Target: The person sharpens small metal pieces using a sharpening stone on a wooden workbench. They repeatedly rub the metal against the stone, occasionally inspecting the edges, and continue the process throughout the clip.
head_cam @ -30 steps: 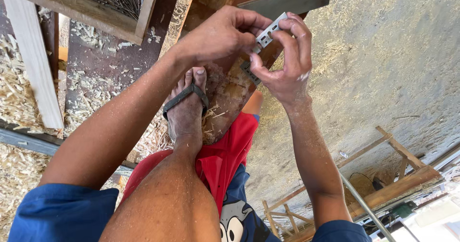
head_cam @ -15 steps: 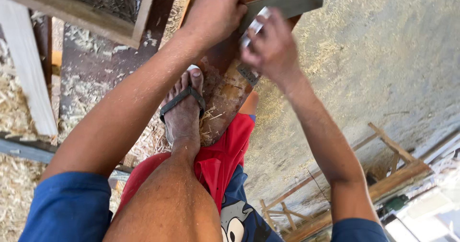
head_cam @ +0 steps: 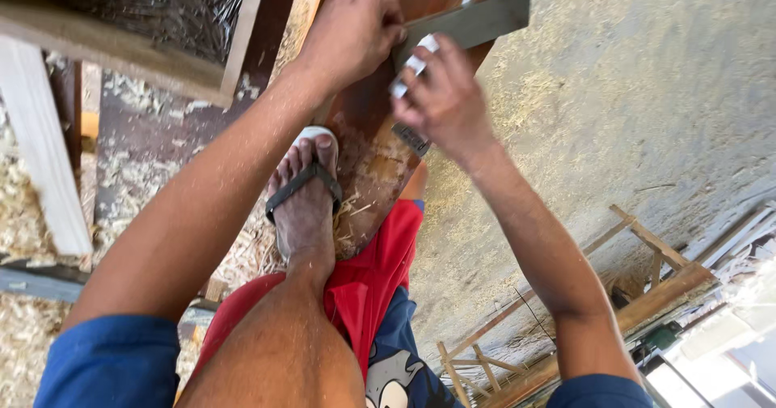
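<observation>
While the left hand (head_cam: 349,32) is pressing curled fingers onto the reddish board (head_cam: 368,145), the right hand (head_cam: 444,101) is pinching a small white piece (head_cam: 414,67); a metal square (head_cam: 469,24) is lying just beyond both hands' fingers.

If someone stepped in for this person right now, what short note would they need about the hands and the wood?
Left hand: fist closed, pressing on the reddish-brown plank beside the metal square.
Right hand: grip shut on a small white object, too blurred to identify, held against the square's blade.
Plank: runs away from the body; the foot in a sandal braces its near end, with wood shavings around it.
Done: square laid across the plank.
Left: any mark or cut on the plank cannot be seen from here.
</observation>
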